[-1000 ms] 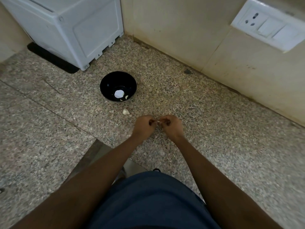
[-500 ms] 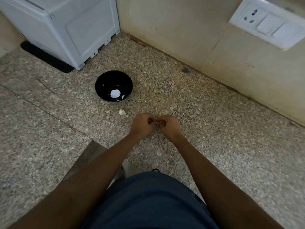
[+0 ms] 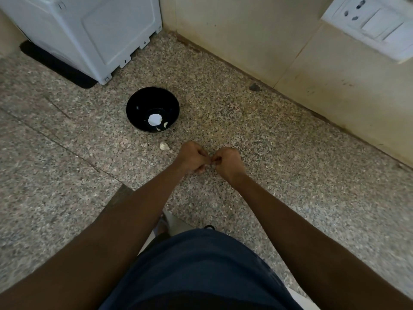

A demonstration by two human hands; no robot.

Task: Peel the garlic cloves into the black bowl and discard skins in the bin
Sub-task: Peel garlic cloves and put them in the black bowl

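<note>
Holding two peeled cloves (image 3: 162,126), the black bowl (image 3: 138,106); both hands (image 3: 210,158) pinch something (too small to tell).

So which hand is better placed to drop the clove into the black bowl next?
Probably the left hand: it sits on the black bowl's side, nearer than the right hand. Both pinch something tiny between them, too hidden to identify.

Background: speckled granite counter (image 3: 290,175), beige tiled wall (image 3: 257,30).
White appliance (image 3: 89,30) stands far left on counter; white switch-and-socket plate (image 3: 375,23) on wall, far right.
</note>
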